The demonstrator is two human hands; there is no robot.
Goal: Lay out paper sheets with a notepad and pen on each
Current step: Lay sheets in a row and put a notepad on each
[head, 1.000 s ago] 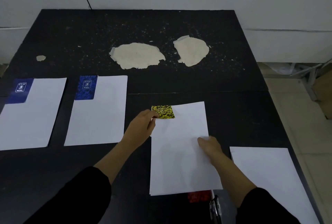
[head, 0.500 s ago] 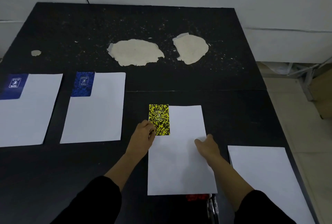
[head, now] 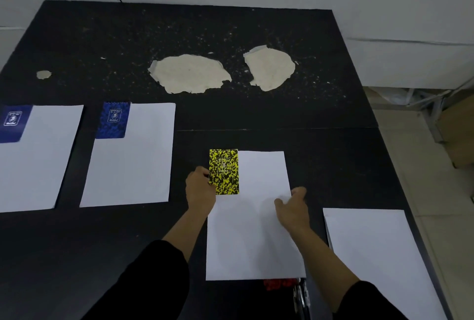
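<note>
On the black bench (head: 333, 165), left fingers (head: 202, 172) pinch the light, stiff notepad (head: 223, 171) by its edge; right hand (head: 292, 205), fingers relaxed, steadies the flimsy sheet (head: 256, 237).

Yellow-black notepad (head: 224, 171) flat on middle white sheet (head: 256, 237), top-left corner.

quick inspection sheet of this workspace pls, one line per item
surface: black table, top layer peeled in pale patches
job's things: four paper sheets; yellow notepad on middle sheet; blue notepads on the two left sheets; right sheet bare
clutter: red item and pens at near edge
grippers: left hand holds yellow notepad; right hand rests on middle sheet
cables: nothing seen
surroundings: white wall, tiled floor, metal frame at right
</note>
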